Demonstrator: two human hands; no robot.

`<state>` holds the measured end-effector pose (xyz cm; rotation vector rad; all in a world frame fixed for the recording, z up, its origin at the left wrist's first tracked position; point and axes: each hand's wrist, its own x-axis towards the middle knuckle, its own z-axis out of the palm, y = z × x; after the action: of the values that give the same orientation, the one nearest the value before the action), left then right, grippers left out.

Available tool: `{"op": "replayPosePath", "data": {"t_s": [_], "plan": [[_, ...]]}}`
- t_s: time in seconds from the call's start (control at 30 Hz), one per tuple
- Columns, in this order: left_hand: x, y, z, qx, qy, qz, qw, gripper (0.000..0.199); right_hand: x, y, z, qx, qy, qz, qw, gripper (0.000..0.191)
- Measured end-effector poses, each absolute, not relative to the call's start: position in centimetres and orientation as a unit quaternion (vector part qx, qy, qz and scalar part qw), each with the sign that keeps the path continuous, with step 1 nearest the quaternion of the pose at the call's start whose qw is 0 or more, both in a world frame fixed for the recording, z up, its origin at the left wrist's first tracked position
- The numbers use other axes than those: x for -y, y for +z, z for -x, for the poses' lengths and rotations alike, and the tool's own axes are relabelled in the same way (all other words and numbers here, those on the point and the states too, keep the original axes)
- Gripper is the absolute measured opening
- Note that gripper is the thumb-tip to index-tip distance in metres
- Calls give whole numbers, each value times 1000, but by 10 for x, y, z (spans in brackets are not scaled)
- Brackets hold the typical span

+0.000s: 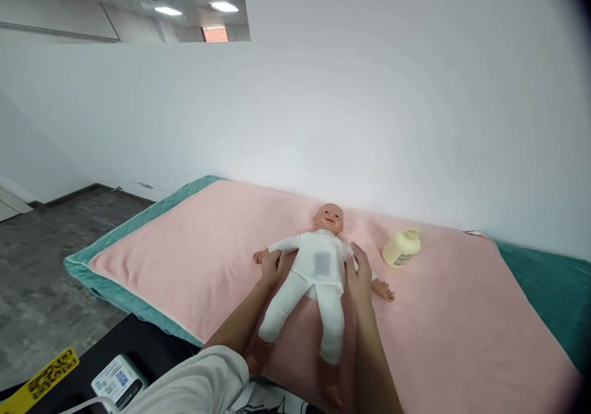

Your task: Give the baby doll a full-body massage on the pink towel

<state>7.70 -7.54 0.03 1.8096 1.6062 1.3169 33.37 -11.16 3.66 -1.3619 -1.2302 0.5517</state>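
Doll [307,254] is laid face up on a pink blanket [198,235], its head toward the wall [346,112], its arms spread. At far left, a yellow strip [46,380] with printed codes and a labelled box [119,380] are noted over a black surface [154,340]. The left hand [272,268] is placed at the doll's right arm; its fingers are partly hidden, and whether the arm is gripped cannot be told. The right hand [360,272] is held beside the torso at the doll's left arm, fingers extended and unclosed. Farther right, a yellow bottle [401,249] is seen on the blanket, which is bordered at either side by a green mat [540,272].
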Motion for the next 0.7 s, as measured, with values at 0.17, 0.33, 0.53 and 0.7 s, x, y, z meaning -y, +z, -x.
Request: {"op": "replayPosePath", "data": {"t_s": [0.17,0.33,0.53,0.7], "plan": [[83,6,-76,-571,413,-695,145,42,190,8,-335,444,321,604,578,47],[81,4,-75,-583,385,-704,131,36,219,-6,-344,445,340,625,544,49],[74,-1,-74,-591,378,-702,121,33,210,-9,-343,462,367,601,539,46],[71,-7,-71,-595,375,-704,100,33,211,-20,-344,465,355,611,533,42]]}}
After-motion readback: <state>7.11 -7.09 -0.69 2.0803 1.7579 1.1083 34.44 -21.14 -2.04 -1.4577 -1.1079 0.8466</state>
